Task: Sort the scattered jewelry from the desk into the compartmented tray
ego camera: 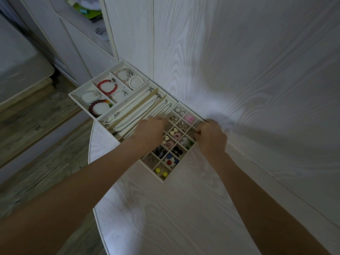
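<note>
Over gridded tray [161, 178] — both hands, fingers curled

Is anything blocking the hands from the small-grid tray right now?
Nothing visible does. Both the left hand and right hand are already at the grid tray, left over its near-left cells, right at its far-right edge. Whether either holds a piece is hidden by the hands themselves.

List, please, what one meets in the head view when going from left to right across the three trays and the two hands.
Bracelet tray → necklace tray → left hand → small-compartment earring tray → right hand. The left hand lies over the border between the necklace tray and the earring tray.
</note>
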The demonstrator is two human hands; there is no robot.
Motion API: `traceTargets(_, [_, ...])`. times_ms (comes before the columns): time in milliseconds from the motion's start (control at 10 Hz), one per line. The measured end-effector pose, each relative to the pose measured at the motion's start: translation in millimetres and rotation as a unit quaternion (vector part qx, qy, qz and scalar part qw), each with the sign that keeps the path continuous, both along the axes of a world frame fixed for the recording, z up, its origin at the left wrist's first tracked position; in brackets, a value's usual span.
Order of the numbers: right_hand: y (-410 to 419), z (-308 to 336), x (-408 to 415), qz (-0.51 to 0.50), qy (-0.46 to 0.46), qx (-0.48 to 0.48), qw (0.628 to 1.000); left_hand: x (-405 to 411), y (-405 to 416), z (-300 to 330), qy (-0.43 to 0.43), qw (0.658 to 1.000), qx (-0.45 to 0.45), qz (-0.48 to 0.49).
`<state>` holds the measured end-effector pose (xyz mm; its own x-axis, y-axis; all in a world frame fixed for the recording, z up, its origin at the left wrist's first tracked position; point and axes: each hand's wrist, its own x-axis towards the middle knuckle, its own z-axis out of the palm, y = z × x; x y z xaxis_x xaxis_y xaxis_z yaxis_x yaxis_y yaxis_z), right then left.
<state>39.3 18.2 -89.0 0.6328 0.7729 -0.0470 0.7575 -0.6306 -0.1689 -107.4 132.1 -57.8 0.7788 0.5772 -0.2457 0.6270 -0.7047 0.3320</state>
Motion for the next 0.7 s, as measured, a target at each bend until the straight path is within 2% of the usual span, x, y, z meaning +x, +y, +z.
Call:
traceTargets(300, [2, -6, -4, -0.032, 0.0, 0.005, 0.999, 3, -4, 3, 0.033, 0.999, 0.026, -0.017])
traceTargets(500, [-3, 4, -3, -0.016, 0.108, 0.037, 0.993, 8, -2, 11, 0.069, 0.997, -0.021, -0.02])
traceTargets(600, [-9, 19, -8, -0.01, 0.204, 0.087, 0.975, 4, -2, 17, 0.027, 0.997, -0.065, -0.011])
traceTargets(700, [-26, 38, -19, -0.041, 0.273, 0.118, 0.954, -14, -6, 31, -0.052, 0.989, -0.13, 0.045])
